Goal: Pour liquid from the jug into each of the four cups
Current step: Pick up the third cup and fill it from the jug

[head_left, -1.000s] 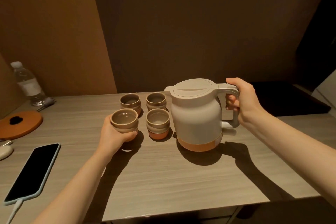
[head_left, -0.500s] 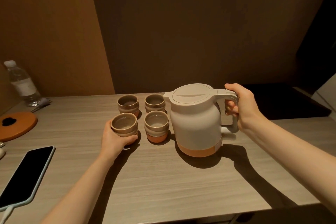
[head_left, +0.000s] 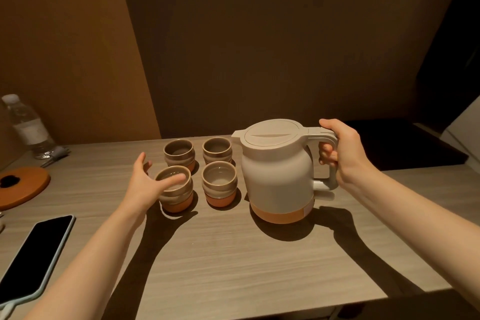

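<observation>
Pre-pour step: right hand grips jug handle; left hand open beside near cup. Next: lift, tilt over cup.

So all I've got on my feed is two bare forearms coming in from the bottom corners, no sleeves anywhere up to the frame edge. No watch, bracelet or rings that I can spot on the left hand or the right hand. No gloves either, and the nails look short and plain. Lighting's dim and warm.
</observation>
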Demonstrator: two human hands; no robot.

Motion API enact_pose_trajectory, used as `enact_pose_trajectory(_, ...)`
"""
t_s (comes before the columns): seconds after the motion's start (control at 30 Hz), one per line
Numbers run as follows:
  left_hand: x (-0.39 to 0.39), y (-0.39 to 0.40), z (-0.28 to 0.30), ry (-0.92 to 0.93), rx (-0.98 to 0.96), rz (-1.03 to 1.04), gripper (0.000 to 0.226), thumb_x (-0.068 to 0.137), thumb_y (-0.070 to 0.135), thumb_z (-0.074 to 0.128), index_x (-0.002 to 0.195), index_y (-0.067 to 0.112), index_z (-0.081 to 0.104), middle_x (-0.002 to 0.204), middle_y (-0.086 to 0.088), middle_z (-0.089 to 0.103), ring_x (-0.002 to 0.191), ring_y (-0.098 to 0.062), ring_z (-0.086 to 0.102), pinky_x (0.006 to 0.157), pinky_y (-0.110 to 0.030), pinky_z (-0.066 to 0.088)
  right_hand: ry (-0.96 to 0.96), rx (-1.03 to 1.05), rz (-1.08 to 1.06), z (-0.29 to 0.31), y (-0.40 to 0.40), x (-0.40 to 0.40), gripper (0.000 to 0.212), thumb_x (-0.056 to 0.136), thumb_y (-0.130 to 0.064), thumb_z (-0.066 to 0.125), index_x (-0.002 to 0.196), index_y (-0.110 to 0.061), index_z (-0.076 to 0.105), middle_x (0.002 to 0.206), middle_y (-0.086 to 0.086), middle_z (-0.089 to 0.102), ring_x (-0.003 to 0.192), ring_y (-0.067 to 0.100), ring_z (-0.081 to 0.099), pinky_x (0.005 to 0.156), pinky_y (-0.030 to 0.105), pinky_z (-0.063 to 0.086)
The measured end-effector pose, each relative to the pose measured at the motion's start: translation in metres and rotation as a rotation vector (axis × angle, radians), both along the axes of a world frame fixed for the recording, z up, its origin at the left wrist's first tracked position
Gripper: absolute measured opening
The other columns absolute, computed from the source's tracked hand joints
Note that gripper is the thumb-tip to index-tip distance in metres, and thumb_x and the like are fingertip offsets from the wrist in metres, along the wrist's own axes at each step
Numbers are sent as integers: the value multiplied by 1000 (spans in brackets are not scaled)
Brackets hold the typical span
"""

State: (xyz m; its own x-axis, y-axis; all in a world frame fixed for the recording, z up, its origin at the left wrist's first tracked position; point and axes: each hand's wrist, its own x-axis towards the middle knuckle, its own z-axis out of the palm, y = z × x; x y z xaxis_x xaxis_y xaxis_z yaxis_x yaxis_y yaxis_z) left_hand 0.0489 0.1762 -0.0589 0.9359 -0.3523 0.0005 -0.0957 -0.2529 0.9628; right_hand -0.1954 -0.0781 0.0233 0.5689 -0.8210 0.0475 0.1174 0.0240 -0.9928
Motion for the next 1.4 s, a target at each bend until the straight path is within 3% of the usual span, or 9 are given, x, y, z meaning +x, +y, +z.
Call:
enact_pose_trajectory(0.23, 0, -46, 32, -196, 4, -53, 83, 74, 26, 80, 143, 17, 35, 143, -4, 47, 129, -23, 45, 104, -38, 39, -8, -1, -23, 5, -10, -2, 44, 91, -33, 56, 51, -14, 53, 40, -3, 40, 40, 12, 35, 40, 21, 29)
enact_pose_trajectory(0.47, 12, -110, 24, -197, 326, -183, 81, 75, 27, 80, 142, 14, 37, 141, -9, 48, 124, -28, 50, 94, -40, 47, -14, 5, -20, 8, -24, -2, 45, 91, -33, 56, 51, -13, 50, 39, -2, 39, 37, 12, 33, 39, 21, 29)
enact_pose_trajectory(0.57, 15, -130, 20, -145, 405, -217, 75, 74, 23, 81, 136, 9, 41, 129, -11, 56, 103, -22, 58, 77, -31, 50, -18, 8, -18, 8, -30, 1, 47, 91, -33, 56, 49, -14, 51, 39, -2, 39, 37, 11, 34, 39, 21, 29)
enact_pose_trajectory(0.63, 17, -139, 17, -129, 439, -219, 69, 74, 21, 81, 131, 9, 44, 123, -12, 58, 99, -22, 58, 79, -33, 51, -27, 18, -18, 5, -34, 2, 49, 91, -32, 56, 46, -16, 52, 39, -3, 40, 36, 10, 35, 39, 20, 30)
enact_pose_trajectory(0.77, 25, -151, 11, -126, 476, -184, 92, 71, 20, 83, 144, 8, 27, 129, -15, 52, 112, -29, 55, 84, -37, 49, -31, 44, -8, -2, -42, 5, 49, 93, -31, 56, 48, -14, 53, 39, -3, 42, 35, 8, 37, 39, 18, 31)
enact_pose_trajectory(0.9, 33, -157, 11, -68, 518, -219, 106, 68, 19, 85, 148, 11, 15, 130, -16, 49, 112, -32, 55, 86, -40, 51, -20, 48, -2, -9, -49, 6, 47, 93, -32, 56, 51, -12, 54, 40, -2, 42, 36, 10, 38, 39, 19, 31)
enact_pose_trajectory(1.13, 40, -161, 6, -39, 540, -188, 82, 64, 22, 88, 127, 9, 36, 106, -9, 53, 84, -20, 54, 64, -31, 48, -11, 65, -4, -16, -55, 5, 42, 94, -30, 56, 57, -10, 59, 40, -2, 43, 35, 9, 38, 39, 19, 31)
enact_pose_trajectory(1.27, 38, -158, 5, -72, 509, -153, 81, 59, 24, 90, 121, 10, 40, 109, -11, 55, 91, -23, 55, 72, -35, 51, -16, 57, -15, -15, -54, 3, 42, 93, -30, 56, 55, -11, 59, 40, -2, 43, 36, 9, 38, 42, 21, 31)
enact_pose_trajectory(1.4, 33, -154, 12, -103, 367, -151, 88, 62, 20, 89, 131, 10, 36, 121, -12, 53, 101, -25, 53, 78, -34, 48, -18, 43, -24, -10, -51, 0, 46, 93, -31, 57, 50, -14, 57, 40, -2, 42, 37, 10, 38, 39, 19, 31)
